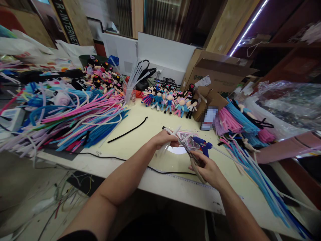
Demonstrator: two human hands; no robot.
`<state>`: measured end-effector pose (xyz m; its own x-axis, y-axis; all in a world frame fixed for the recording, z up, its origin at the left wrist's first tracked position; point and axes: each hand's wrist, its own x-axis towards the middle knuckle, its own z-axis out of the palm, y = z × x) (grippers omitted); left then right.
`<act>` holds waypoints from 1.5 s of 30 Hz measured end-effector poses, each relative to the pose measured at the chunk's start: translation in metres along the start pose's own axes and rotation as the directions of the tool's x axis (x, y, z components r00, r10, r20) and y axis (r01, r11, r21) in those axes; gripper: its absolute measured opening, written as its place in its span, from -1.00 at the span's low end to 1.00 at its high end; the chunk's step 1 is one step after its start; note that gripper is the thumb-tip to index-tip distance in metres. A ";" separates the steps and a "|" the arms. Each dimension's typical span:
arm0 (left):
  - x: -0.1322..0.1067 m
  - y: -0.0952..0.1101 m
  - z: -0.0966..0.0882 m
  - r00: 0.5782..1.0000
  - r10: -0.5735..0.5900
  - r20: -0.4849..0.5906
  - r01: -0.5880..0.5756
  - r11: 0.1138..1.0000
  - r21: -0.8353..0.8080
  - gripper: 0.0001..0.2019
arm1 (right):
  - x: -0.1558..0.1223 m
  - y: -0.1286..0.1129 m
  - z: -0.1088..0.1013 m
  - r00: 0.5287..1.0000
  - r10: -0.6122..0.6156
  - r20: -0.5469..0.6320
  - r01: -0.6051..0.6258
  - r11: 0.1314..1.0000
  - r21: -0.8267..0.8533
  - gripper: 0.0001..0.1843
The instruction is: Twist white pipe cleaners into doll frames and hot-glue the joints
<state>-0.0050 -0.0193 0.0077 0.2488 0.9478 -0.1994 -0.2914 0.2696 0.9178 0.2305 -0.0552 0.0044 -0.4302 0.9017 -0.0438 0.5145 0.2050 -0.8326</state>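
Observation:
My left hand [166,139] is closed around white fuzzy craft stems [177,130] above the pale yellow tabletop [135,137]. A pair of scissors [187,148] is in my right hand [206,167], its fingers in the handles and its blades reaching to the white stems beside my left fingers. Just beyond the scissors lies a blue glue gun [202,144]. A pink printed card [189,139] is partly hidden behind the blades and stems. On the left part of the tabletop rests one black craft stem [127,130].
Bundles of coloured stems [85,113] cover the left side; more blue stems [263,180] line the right edge. Several small dolls [169,102] stand at the back beside a cardboard box [213,72]. A phone [209,118] leans there. A black cable [112,156] runs along the front.

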 end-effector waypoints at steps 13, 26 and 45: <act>0.001 0.000 -0.001 0.999 -0.028 -0.043 0.027 0.999 -0.027 -0.87 | 0.007 0.003 0.009 0.996 0.043 -0.073 -0.037 0.996 0.078 -0.48; 0.006 0.006 -0.019 0.982 0.060 -0.181 -0.057 0.998 0.022 -0.81 | 0.030 0.015 0.017 0.993 -0.023 -0.120 -0.001 0.980 -0.200 -0.54; -0.012 0.005 0.007 0.869 0.491 -0.058 -0.407 0.777 0.480 -0.76 | 0.062 -0.046 0.028 0.987 0.162 -0.008 -0.102 0.660 0.744 -0.64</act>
<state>-0.0028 -0.0300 0.0173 0.0192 0.9660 0.2578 0.1158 -0.2582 0.9591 0.1597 -0.0192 0.0244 -0.3348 0.9262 -0.1736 -0.1687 -0.2402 -0.9560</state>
